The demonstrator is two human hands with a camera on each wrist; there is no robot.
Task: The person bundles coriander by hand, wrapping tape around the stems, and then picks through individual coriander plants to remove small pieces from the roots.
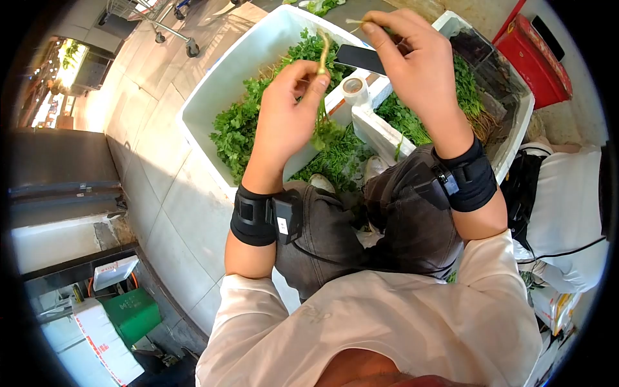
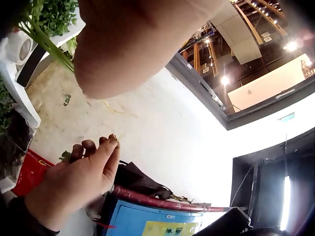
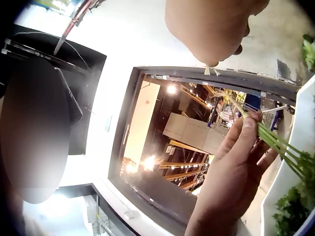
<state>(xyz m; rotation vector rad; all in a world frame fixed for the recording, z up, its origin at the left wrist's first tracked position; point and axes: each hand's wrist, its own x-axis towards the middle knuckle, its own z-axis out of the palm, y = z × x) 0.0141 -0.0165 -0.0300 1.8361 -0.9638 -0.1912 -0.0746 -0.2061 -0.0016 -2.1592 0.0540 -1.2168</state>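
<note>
My left hand [image 1: 287, 109] pinches a leafy green herb stalk by its base, above the left part of a white foam box [image 1: 203, 97]. The stalk's pale root [image 1: 324, 48] points up past the fingers, and its green stems [image 3: 278, 142] hang below the hand in the right wrist view. Up and to the right, my right hand [image 1: 422, 68] pinches a thin pale strip [image 1: 353, 22] between thumb and forefinger. That strip looks like a bit of stem or root, split at its end in the right wrist view. Loose leafy greens [image 1: 235, 132] fill much of the box below.
A second white box [image 1: 525, 97] with more greens [image 1: 403, 119] stands at the right. Between the boxes are a dark flat phone-like object [image 1: 361, 59] and a white cylindrical object [image 1: 354, 91]. A red bin [image 1: 538, 64] stands beyond. Tiled floor [image 1: 174, 187] lies at the left.
</note>
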